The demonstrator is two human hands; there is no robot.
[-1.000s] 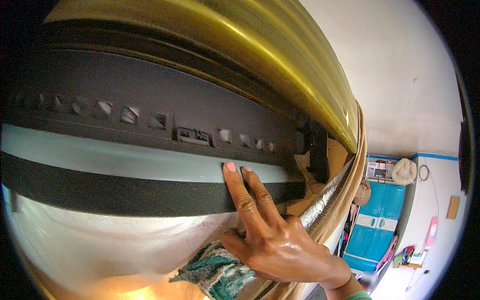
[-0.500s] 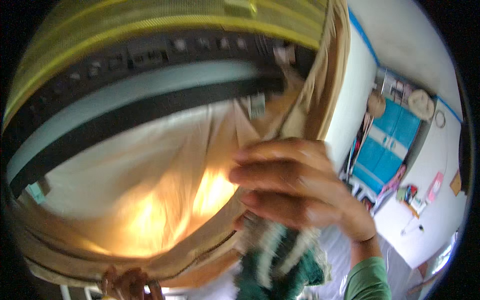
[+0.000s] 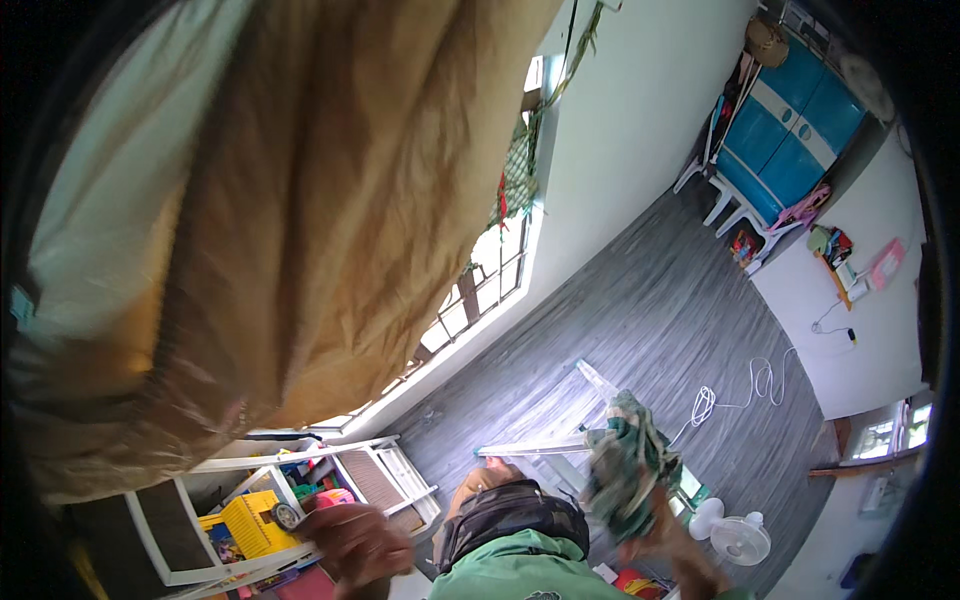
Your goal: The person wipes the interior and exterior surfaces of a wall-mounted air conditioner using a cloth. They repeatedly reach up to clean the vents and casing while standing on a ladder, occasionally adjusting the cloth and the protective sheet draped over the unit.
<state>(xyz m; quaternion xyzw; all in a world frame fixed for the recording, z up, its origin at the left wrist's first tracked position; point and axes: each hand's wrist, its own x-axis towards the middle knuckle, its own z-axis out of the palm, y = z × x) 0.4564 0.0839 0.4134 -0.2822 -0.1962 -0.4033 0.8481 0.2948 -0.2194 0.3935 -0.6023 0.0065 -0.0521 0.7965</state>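
A large tan fabric cover (image 3: 400,200) hangs on the upper left, its pale lining showing at the far left. My right hand (image 3: 665,545), low and right of my body, is closed round a crumpled green-and-white cloth (image 3: 630,465) that rises above it. My left hand (image 3: 360,545) is below the cover, over the white shelf at lower left, apart from the cloth. Motion smears its fingers, so whether it holds anything is unclear. Between the hands show my green shirt (image 3: 525,570) and a dark bag or garment (image 3: 515,520) at my waist.
Metal ladder-like bars (image 3: 540,445) stand before me above the grey floor (image 3: 620,310). A white shelf (image 3: 390,490) bears a yellow plastic toy (image 3: 258,522). White cable (image 3: 705,405) and a fan (image 3: 740,540) are on the right. A blue cabinet (image 3: 780,120) stands far right; a barred window (image 3: 490,280) is behind the cover.
My view has swung down from the cover's inside to the floor. My right hand has dropped from beside the cover with the cloth; my left hand has come away from the cover's lower edge.
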